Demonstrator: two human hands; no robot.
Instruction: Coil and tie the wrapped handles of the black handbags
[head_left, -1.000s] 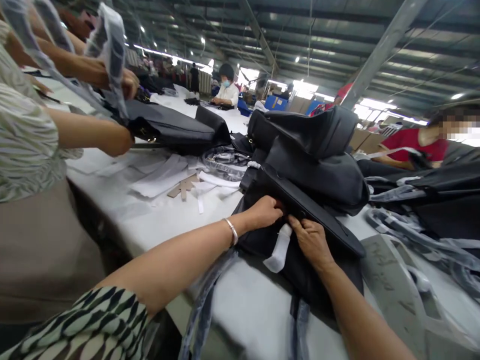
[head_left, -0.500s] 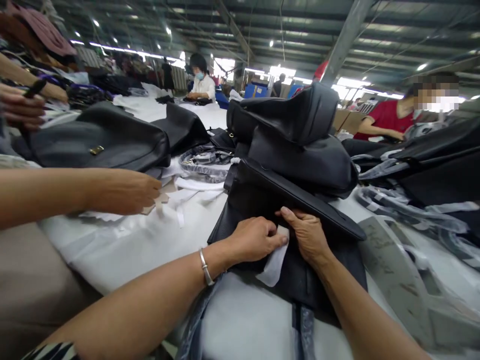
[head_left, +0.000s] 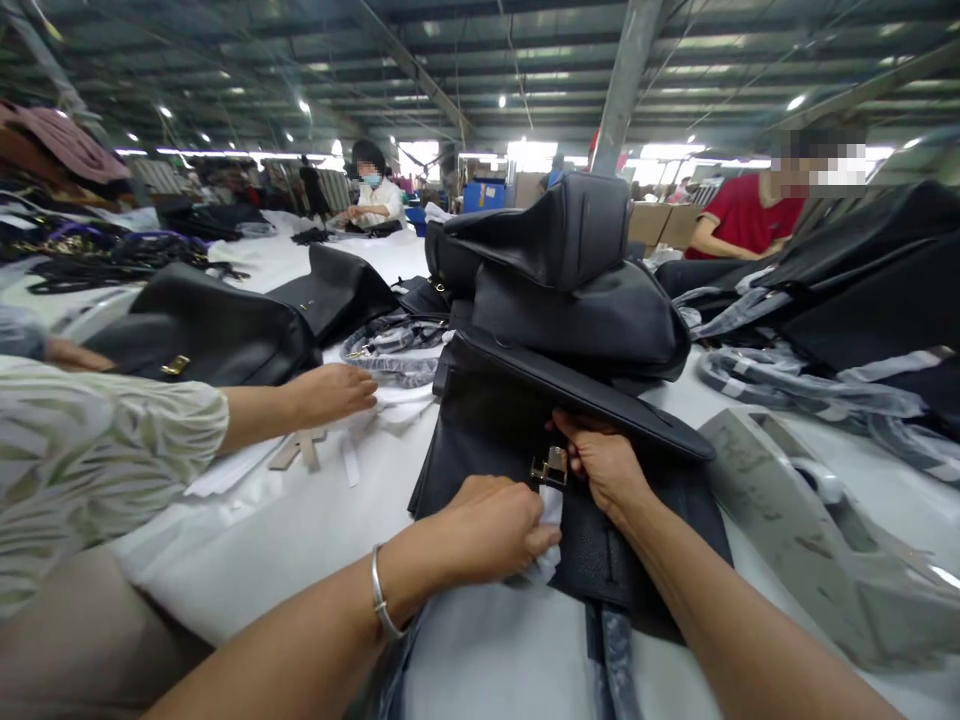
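Apparently unwrapping the gold clasp (head_left: 555, 466) of the black bag (head_left: 491, 430), beneath the raised flap (head_left: 637, 412). Grasps white wrapping (head_left: 551, 507) in the left hand (head_left: 491, 527); curls the right hand (head_left: 609, 472) beside the clasp, exact grip unclear. Probably calls next for drawing the wrapping clear, with the bag steadied on the worktop (head_left: 487, 655) in front of stacked bags (head_left: 562, 312).

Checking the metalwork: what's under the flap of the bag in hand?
Below the flap, a gold-coloured clasp shows on the black bag, with a white strip in the left hand beneath it. The right hand covers part of the bag; the flap hides its top.
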